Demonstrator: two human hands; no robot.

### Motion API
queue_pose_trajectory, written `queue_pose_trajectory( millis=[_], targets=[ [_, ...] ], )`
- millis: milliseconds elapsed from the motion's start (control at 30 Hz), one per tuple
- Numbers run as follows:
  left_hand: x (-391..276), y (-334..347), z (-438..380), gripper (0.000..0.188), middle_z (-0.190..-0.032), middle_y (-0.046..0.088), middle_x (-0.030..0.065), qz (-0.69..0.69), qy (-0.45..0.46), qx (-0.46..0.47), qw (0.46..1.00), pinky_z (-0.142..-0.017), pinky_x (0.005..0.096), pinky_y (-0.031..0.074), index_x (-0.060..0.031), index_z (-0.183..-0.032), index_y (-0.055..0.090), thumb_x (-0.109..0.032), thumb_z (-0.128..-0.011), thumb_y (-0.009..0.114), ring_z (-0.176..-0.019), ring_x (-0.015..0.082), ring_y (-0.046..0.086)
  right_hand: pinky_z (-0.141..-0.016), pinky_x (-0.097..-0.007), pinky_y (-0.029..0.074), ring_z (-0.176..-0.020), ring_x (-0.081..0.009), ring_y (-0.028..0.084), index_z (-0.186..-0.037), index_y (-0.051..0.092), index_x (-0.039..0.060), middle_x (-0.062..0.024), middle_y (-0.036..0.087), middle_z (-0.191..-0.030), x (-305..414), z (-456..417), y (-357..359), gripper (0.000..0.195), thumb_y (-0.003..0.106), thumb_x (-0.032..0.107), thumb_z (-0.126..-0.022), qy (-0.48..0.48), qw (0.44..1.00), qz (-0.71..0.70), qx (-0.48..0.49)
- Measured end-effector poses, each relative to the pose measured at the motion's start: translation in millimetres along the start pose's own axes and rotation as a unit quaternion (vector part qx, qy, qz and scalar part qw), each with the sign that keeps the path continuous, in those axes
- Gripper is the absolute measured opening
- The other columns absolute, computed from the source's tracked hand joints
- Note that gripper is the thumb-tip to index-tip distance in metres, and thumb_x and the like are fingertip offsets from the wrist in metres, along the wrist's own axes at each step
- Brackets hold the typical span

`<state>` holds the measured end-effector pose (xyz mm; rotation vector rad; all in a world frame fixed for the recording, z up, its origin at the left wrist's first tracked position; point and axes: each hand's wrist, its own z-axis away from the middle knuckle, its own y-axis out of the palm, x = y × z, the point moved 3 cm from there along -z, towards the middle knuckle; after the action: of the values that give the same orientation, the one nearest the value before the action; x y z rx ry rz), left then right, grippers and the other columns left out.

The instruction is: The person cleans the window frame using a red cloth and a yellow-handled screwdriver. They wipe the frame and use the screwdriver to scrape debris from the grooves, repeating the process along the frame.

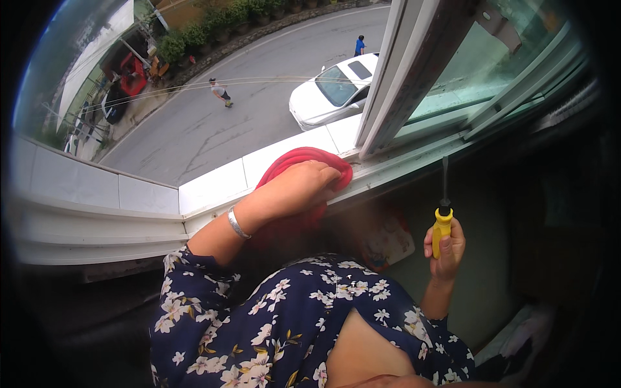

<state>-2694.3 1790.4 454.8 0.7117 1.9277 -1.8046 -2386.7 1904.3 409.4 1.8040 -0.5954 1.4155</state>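
My left hand grips a bunched red cloth and presses it onto the white window track. Part of the cloth hangs down inside, below the sill. Most of the left fingers are hidden behind the hand and the cloth folds. Off to the right, my right hand holds a screwdriver by its yellow handle, with the metal shaft pointing up towards the frame. Dirt marks show along the track near the sliding window sash.
White tiles line the outer ledge, with a drop to a road beyond. A white car and two people are down there. Wires cross outside. Inside, below the sill, lies a partly hidden printed package.
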Motion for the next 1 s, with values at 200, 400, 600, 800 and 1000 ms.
queue_pose_trajectory(
  millis=[200,400,600,800,1000],
  targets=[
    [91,-23,-23,0.030,-0.102,0.068,0.0053,0.306,-0.169,-0.190,0.917,-0.084,0.0261,0.049,0.0012,-0.120,0.063,-0.016,-0.097,0.058,-0.092,0.0111,0.060,-0.049,-0.0187,0.042,-0.054,-0.0077,0.049,-0.125,0.049,-0.0046,-0.0096,0.060,-0.078,8,18,-1,0.063,0.066,0.045,-0.091,-0.015,0.998,0.005,-0.058],
    [105,-5,-36,0.045,-0.145,0.044,0.0183,-0.011,0.014,0.110,0.994,-0.119,0.0477,0.019,-0.0037,-0.141,0.045,-0.019,-0.098,0.049,-0.137,0.0328,0.037,-0.049,-0.0191,0.042,-0.055,-0.0080,0.050,-0.125,0.050,-0.0040,-0.0094,0.060,-0.077,6,32,-10,0.058,0.066,0.041,-0.092,-0.018,0.993,0.011,-0.113],
    [96,18,-147,0.043,-0.141,0.047,0.0209,0.074,0.174,0.129,0.974,-0.113,0.0432,0.031,-0.0040,-0.138,0.048,-0.016,-0.097,0.050,-0.134,0.0345,0.041,-0.049,-0.0199,0.042,-0.054,-0.0082,0.050,-0.123,0.052,-0.0035,-0.0081,0.060,-0.077,11,35,-24,0.053,0.065,0.039,-0.094,-0.014,0.985,0.013,-0.174],
    [80,58,-258,0.044,-0.143,0.046,0.0196,0.063,0.367,0.095,0.923,-0.113,0.0400,0.032,-0.0022,-0.139,0.047,-0.020,-0.099,0.047,-0.136,0.0321,0.041,-0.047,-0.0184,0.040,-0.052,-0.0068,0.049,-0.123,0.052,-0.0020,-0.0071,0.060,-0.075,27,64,-53,0.051,0.063,0.039,-0.095,-0.007,0.959,0.047,-0.278],
    [42,84,-366,0.037,-0.142,0.048,0.0191,-0.027,0.273,0.102,0.956,-0.112,0.0383,0.034,0.0001,-0.130,0.054,-0.017,-0.098,0.046,-0.135,0.0320,0.042,-0.046,-0.0186,0.039,-0.052,-0.0073,0.048,-0.124,0.052,-0.0016,-0.0067,0.059,-0.075,25,76,-63,0.049,0.060,0.038,-0.097,0.008,0.940,0.039,-0.338]
  ],
)
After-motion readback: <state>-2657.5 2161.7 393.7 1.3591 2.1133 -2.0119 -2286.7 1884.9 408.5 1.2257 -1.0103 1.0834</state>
